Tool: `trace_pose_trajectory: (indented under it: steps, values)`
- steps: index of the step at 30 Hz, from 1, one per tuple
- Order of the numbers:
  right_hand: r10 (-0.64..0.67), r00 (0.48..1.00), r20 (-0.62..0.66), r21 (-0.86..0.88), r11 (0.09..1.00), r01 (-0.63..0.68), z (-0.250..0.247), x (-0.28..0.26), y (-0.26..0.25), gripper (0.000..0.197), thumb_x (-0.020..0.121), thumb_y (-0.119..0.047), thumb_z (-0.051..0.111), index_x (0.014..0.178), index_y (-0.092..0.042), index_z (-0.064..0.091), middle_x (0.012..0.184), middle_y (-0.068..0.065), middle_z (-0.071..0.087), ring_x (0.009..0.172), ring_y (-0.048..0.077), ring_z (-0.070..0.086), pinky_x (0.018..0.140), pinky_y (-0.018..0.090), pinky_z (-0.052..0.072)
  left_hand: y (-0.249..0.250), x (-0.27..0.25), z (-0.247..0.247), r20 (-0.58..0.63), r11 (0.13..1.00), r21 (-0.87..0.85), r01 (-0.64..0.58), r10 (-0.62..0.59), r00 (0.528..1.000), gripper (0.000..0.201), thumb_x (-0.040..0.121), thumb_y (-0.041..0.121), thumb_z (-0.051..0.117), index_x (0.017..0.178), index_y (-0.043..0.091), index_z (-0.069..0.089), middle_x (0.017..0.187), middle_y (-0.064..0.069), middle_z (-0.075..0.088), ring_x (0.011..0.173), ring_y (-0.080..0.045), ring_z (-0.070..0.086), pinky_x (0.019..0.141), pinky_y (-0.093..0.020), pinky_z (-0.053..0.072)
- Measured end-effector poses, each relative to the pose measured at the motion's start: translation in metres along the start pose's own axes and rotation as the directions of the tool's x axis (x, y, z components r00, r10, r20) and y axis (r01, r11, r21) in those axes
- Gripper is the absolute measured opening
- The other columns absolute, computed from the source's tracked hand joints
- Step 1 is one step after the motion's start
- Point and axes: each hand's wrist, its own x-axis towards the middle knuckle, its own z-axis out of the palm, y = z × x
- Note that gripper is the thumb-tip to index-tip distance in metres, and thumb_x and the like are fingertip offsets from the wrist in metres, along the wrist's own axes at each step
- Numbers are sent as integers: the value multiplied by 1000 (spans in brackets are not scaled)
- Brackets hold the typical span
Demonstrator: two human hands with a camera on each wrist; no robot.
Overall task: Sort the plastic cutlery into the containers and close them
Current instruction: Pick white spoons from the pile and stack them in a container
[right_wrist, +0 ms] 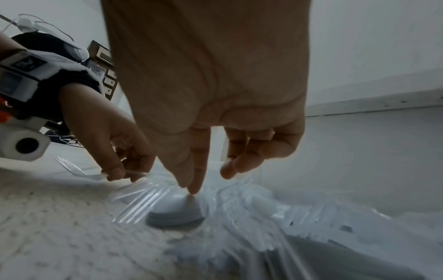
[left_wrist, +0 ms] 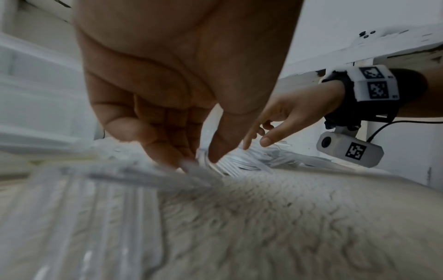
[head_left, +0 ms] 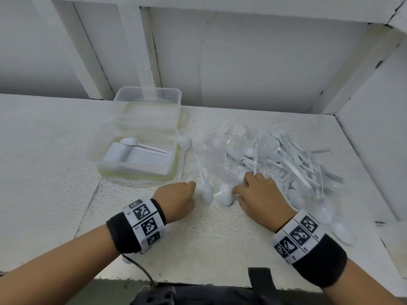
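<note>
Cutlery [head_left: 286, 159] of white and clear plastic lies heaped on the white table [head_left: 48, 150], spreading from the middle toward the right wall. Left of the heap stand two clear containers: the near one [head_left: 136, 158] open and holding a neat row of spoons, the far one [head_left: 148, 102] just behind it, its contents not clear to see. One spoon [head_left: 184, 141] lies against the near container's right side. The left hand [head_left: 178, 200] is at the near edge of the heap, fingers curled down, thumb and fingertips pinching a clear fork [right_wrist: 93, 175] by its handle. The right hand [head_left: 262, 194] sits just beside it, fingers relaxed and pointing down; its forefinger [right_wrist: 196, 170] touches the domed back of a white spoon [head_left: 226, 194] lying bowl-down on the table. Both wrists wear black bands with square markers.
</note>
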Motion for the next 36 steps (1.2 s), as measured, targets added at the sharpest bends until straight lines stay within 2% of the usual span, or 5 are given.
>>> trace_pose_trajectory:
  steps: [6,9,13,21,36]
  values:
    - [-41,996,-80,-48,998,38,5,2,1,34,39,-12,87,66,-20,67,67,1,50,56,19,51,47,28,29,3,-2,2,-149,995,18,-94,95,984,42,96,17,36,137,27,33,101,-6,48,79,-21,44,56,-27,34]
    - [-102,983,-150,-55,994,95,12,7,-3,51,37,-10,84,84,-25,71,74,3,54,60,21,52,49,29,30,8,4,4,-199,984,20,-177,178,964,41,92,14,46,133,18,46,107,-15,47,91,-27,48,62,-31,37]
    - [-77,985,-155,-90,994,64,21,14,-4,65,29,-16,85,92,-23,72,82,8,59,63,26,55,49,34,44,15,12,3,-121,985,125,-120,135,983,50,94,24,42,141,19,29,121,-11,39,104,-26,42,80,-33,40]
    - [-324,908,-265,-63,946,319,28,9,7,43,43,-12,82,81,-24,66,83,4,56,65,22,54,54,30,40,6,7,6,-169,987,27,-161,163,972,41,90,22,51,129,9,44,115,-14,46,97,-27,47,80,-34,44]
    - [-454,841,-295,49,872,488,16,25,11,29,52,-17,89,72,-23,68,77,-5,63,70,19,61,55,27,43,-2,8,0,-186,983,-35,-181,171,968,37,96,33,43,130,18,44,118,-4,47,106,-21,46,87,-28,40]
